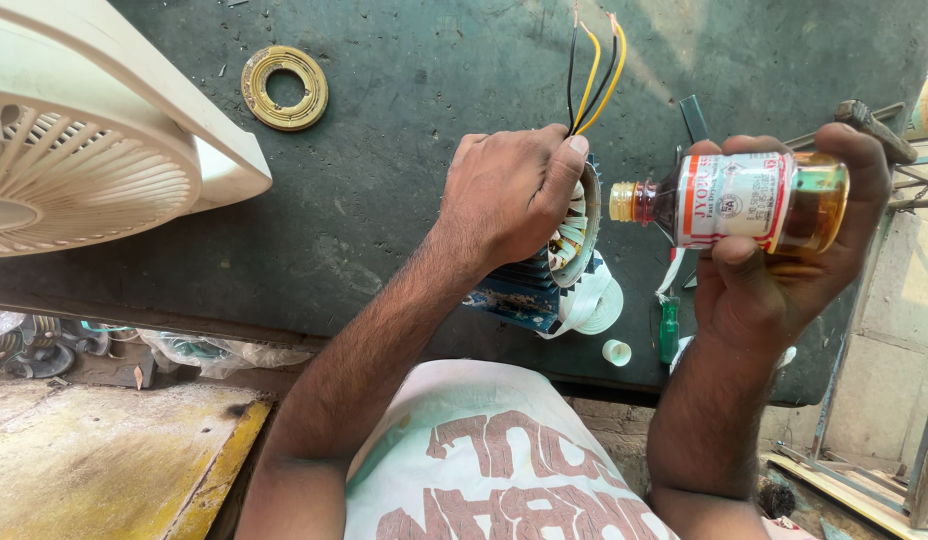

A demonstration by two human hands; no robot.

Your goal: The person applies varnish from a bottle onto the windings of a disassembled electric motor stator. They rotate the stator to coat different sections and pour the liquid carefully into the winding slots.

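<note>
My left hand point(512, 193) grips a blue motor stator point(549, 262) with copper windings, tilted on its edge over the dark green workbench point(404, 90). Black, yellow and orange wires point(594, 70) rise from it past my fingers. My right hand point(784, 250) holds a small bottle of amber liquid point(744, 202) on its side, with its uncapped neck pointing left at the stator. A small white cap point(616, 352) lies on the bench below, beside a roll of white tape point(594, 305).
A cream table fan point(84, 150) lies at the left of the bench, with a brass ring point(284, 88) beside it. A green-handled screwdriver point(668, 330) rests near the bench's front edge. A white printed sack point(484, 460) covers my lap. Metal scrap lies at lower left.
</note>
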